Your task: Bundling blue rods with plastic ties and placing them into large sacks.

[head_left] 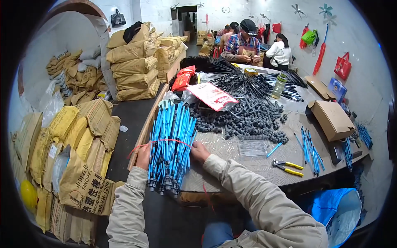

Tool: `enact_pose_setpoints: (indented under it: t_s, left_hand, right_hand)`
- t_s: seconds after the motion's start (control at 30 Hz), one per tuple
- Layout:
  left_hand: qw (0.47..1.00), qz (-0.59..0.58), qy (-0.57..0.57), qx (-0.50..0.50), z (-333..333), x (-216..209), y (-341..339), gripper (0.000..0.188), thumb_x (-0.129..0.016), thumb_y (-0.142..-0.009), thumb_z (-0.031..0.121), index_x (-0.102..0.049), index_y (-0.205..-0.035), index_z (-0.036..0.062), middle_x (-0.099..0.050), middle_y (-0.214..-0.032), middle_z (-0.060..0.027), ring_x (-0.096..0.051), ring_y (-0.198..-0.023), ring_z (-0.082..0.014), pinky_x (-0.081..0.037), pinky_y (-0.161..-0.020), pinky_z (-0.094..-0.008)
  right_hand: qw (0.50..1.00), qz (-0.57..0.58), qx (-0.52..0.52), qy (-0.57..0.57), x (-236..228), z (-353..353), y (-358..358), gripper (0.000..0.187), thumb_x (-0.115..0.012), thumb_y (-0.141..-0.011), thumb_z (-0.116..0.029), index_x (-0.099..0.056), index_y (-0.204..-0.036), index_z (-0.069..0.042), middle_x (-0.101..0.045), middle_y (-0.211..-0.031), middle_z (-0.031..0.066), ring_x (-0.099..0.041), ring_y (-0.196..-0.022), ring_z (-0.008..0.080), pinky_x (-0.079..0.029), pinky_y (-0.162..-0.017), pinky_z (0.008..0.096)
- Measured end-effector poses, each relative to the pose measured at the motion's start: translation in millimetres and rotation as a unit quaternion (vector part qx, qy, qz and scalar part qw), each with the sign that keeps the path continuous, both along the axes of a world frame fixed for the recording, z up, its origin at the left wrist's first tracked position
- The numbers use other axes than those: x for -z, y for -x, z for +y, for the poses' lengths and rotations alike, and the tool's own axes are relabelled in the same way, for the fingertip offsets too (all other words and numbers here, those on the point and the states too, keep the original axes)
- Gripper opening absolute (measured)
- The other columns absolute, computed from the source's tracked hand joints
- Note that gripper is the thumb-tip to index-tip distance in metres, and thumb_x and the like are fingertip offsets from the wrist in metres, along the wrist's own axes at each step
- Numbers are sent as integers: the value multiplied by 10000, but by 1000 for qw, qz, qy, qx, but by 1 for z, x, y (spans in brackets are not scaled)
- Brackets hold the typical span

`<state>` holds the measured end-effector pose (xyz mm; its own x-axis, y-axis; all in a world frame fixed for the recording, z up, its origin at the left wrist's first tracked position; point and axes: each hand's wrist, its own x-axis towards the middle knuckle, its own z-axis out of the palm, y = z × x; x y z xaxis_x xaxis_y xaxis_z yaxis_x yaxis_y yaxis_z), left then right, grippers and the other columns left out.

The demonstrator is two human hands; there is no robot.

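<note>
A thick bundle of thin blue rods [173, 136] with dark end fittings stands at the left end of the table, its lower ends reaching past the near edge. A red string [175, 141] runs across the front of the bundle. My left hand [143, 156] is closed against the bundle's left side, where the string's loose end sticks out. On the opposite side my right hand [200, 152] is closed at the bundle's edge, by the string. The bundle partly hides the fingers of both hands.
Right of the bundle are a heap of grey corrugated pieces [248, 120], a clear tray [253, 148], yellow-handled pliers [288, 167] and loose blue rods [312, 151]. Farther back lie black rods [248, 80] and a bottle [279, 85]. Stacked sacks [134, 68] stand left; people [244, 45] sit beyond.
</note>
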<state>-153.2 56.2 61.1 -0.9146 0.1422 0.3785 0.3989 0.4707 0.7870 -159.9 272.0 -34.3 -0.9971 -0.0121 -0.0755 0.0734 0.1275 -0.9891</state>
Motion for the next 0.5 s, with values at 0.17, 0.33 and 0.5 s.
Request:
enact_pose_setpoints:
  t_s: [0.17, 0.33, 0.5]
  left_hand:
    - [994, -33, -95, 34, 16, -3, -20, 364, -412, -901, 320, -547, -762, 11, -441, -626, 5, -365, -547, -89, -330, -526, -242]
    - [984, -47, -164, 43, 15, -12, -66, 353, -403, -908, 324, -566, -825, 21, -445, -657, 20, -374, -581, -79, -335, -554, -223]
    - [971, -15, -225, 84, 32, -34, -121, 268, -389, -920, 226, -552, -956, 15, -513, -746, -23, -432, -652, -117, -369, -616, -240]
  right_hand:
    - [986, 131, -4, 105, 31, -7, 6, 175, -480, -829, -130, -593, -782, -4, -566, -647, 24, -485, -526, 76, -394, -434, 212]
    - [969, 167, 5, 183, -20, -21, -57, 158, -491, -814, -115, -596, -806, 3, -564, -657, 12, -474, -552, 67, -389, -463, 205]
    - [963, 181, 41, 198, -66, 4, -113, 130, -489, -808, -95, -594, -790, -20, -570, -677, 6, -475, -570, 62, -393, -507, 189]
